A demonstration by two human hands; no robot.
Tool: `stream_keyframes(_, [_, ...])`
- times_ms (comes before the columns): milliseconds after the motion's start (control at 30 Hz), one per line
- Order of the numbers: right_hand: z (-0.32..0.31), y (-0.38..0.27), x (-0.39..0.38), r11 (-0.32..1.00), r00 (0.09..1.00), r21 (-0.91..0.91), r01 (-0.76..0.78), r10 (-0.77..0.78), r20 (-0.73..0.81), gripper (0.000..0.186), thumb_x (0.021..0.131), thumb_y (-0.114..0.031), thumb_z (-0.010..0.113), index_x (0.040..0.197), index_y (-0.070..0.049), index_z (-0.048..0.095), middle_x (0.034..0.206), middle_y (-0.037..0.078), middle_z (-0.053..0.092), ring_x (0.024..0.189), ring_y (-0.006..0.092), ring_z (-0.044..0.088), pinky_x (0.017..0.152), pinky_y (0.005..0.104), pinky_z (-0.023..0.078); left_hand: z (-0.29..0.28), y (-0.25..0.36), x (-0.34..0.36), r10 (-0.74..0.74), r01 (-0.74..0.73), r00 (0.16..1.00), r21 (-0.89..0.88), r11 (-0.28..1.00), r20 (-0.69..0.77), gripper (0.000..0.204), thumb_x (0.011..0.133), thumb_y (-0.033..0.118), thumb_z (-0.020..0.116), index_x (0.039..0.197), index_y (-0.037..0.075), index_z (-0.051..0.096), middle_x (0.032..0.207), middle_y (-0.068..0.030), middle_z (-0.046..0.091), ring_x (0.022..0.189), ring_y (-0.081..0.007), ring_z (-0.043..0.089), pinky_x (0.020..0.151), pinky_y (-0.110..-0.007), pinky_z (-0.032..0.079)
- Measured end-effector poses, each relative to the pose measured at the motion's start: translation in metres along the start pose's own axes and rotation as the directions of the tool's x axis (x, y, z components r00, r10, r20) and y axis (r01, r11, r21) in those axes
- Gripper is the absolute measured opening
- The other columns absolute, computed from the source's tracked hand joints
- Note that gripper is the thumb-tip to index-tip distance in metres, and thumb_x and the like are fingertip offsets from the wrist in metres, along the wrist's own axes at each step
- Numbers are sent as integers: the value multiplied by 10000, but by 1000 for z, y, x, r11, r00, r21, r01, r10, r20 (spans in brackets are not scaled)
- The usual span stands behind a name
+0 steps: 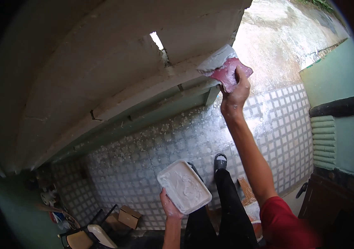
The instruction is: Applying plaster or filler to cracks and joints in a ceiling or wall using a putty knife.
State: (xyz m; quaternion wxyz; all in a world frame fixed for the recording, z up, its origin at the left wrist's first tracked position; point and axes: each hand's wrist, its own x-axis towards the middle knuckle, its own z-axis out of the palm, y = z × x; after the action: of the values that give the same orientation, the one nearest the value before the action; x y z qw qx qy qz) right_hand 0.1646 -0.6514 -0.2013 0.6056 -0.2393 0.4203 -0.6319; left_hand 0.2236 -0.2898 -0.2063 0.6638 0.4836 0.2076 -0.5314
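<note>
My right hand (236, 97) is raised at the upper middle, its fingers closed round a pink plastic putty spreader (228, 71). A thick smear of white putty (218, 59) covers the spreader's far side. The spreader is close to the end of the pale wall (115, 54); whether they touch I cannot tell. Lower down, my left hand (170, 205) grips the near left edge of a shallow white rectangular tray (160, 179). Inside the tray lies a layer of white putty (184, 185) with ridges in its surface.
White specks dot the tiled floor (276, 120). A slot (157, 40) lets light through the wall. At the lower left are an open cardboard box (129, 216) and a chair (80, 240). A green wall (334, 79) stands on the right. A wooden piece (247, 191) lies beside my legs.
</note>
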Motion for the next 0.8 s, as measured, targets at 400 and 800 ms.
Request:
stream_keyframes(400, [64, 2, 26, 969, 977, -215, 122, -78, 199, 237, 946, -193, 544, 871, 15, 629, 725, 66, 633, 629, 158, 629, 588, 290, 554, -5, 6, -5, 36, -35, 997, 20, 999, -72, 687, 921, 499, 450, 1432, 49, 364, 1425, -127, 454, 1277, -331, 469, 1076, -451, 367])
stream_keyframes(800, [40, 30, -2, 853, 954, -429, 298, -253, 161, 315, 978, -198, 512, 838, 60, 623, 686, 119, 652, 581, 144, 630, 544, 292, 534, -15, 4, 0, 25, -21, 993, 36, 999, -113, 681, 923, 496, 448, 1427, 44, 371, 1422, -121, 455, 1273, -325, 472, 1073, -444, 366])
